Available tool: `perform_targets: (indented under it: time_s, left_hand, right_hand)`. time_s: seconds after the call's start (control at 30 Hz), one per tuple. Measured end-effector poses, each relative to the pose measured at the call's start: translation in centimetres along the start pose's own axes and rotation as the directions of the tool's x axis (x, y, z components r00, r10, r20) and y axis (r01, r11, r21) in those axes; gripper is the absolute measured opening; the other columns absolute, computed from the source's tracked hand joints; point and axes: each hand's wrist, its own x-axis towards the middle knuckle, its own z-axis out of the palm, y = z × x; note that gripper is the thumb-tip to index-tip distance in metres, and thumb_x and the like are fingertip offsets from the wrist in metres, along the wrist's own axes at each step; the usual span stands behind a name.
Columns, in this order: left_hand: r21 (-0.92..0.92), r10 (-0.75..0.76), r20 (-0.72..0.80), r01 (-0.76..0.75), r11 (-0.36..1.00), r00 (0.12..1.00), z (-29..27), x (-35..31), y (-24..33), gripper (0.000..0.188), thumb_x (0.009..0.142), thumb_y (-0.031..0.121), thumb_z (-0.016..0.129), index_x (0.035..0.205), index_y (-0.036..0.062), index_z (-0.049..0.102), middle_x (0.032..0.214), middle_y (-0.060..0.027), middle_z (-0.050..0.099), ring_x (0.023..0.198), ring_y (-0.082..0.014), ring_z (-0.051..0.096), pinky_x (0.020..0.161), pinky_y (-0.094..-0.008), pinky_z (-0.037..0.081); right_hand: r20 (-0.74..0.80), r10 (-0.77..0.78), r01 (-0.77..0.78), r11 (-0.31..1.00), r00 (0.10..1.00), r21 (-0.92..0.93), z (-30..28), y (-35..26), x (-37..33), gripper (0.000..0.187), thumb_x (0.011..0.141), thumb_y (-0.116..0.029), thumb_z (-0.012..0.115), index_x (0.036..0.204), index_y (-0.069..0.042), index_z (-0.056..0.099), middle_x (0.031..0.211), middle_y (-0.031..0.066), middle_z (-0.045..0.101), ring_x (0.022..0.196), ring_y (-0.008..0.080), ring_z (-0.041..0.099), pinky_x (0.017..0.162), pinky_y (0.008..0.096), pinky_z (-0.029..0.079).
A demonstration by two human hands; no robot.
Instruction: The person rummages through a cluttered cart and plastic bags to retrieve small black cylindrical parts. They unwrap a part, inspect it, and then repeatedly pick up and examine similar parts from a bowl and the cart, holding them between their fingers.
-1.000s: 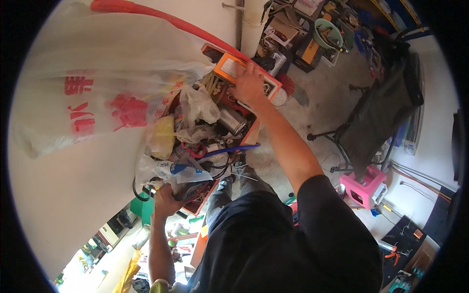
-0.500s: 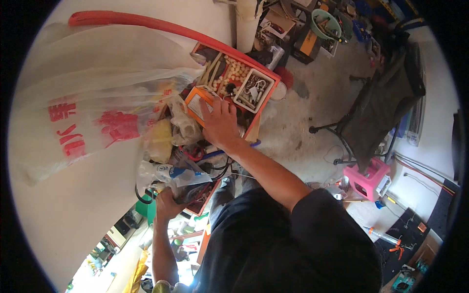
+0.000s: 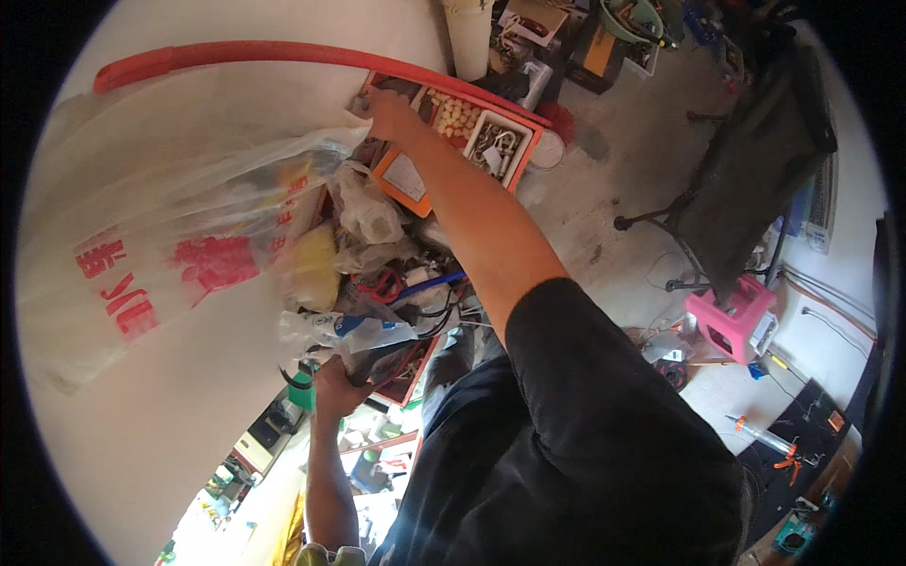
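My right hand reaches into the far left corner of a red partitioned box, its fingertips partly hidden. Just nearer lies an orange box with a white label. Beside my right forearm, the red box holds small cream-coloured pieces and a white tray of metal hardware. My left hand is curled low on the left, at the near end of the clutter, beside a clear plastic bag with blue print. What its fingers close on is not clear.
A large translucent plastic sheet with red print hangs on the left under a red tube. Red-handled and blue tools lie among bags. On the right stand a dark folding chair and a pink stool.
My right hand has left the orange box and moved up and left to the red box's far left corner. My left hand stays at the near end. The view has shifted slightly.
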Motion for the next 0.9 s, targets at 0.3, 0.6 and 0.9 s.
perform_targets:
  time_s: [0.3, 0.6, 0.9]
  left_hand:
    - [0.068, -0.122, -0.004, 0.122, 0.990, 0.993, 0.9, -1.3, -0.9, 0.050, 0.068, 0.033, 0.095, 0.092, -0.0004, 0.067, 0.084, -0.0217, 0.070, 0.077, -0.0425, 0.071, 0.068, -0.0513, 0.054]
    - [0.011, -0.169, 0.047, 0.168, 0.986, 0.985, 0.6, -0.7, -0.3, 0.055, 0.067, 0.037, 0.098, 0.100, 0.0010, 0.072, 0.093, -0.0219, 0.074, 0.085, -0.0432, 0.074, 0.073, -0.0498, 0.057]
    - [0.172, -0.126, -0.069, 0.136, 0.976, 0.990, 0.1, 0.2, -1.0, 0.056, 0.060, 0.041, 0.097, 0.095, 0.0040, 0.072, 0.092, -0.0189, 0.075, 0.087, -0.0420, 0.074, 0.077, -0.0509, 0.058]
  right_hand:
    - [-0.171, -0.271, 0.315, 0.882, 0.947, 0.351, -1.9, -13.0, -13.5, 0.041, 0.085, -0.029, 0.074, 0.119, -0.005, 0.074, 0.135, 0.0241, 0.060, 0.128, 0.0404, 0.054, 0.099, 0.0506, 0.050]
    - [-0.113, -0.626, 0.589, 0.771, 0.772, -0.241, 3.5, -17.5, -21.9, 0.044, 0.097, -0.029, 0.065, 0.130, -0.002, 0.071, 0.145, 0.0254, 0.060, 0.148, 0.0438, 0.040, 0.099, 0.0662, 0.045]
    - [0.044, -0.354, 0.357, 0.921, 0.934, -0.159, -2.9, -13.7, -18.3, 0.052, 0.096, -0.045, 0.065, 0.132, -0.008, 0.070, 0.140, 0.0161, 0.060, 0.141, 0.0371, 0.042, 0.101, 0.0624, 0.042]
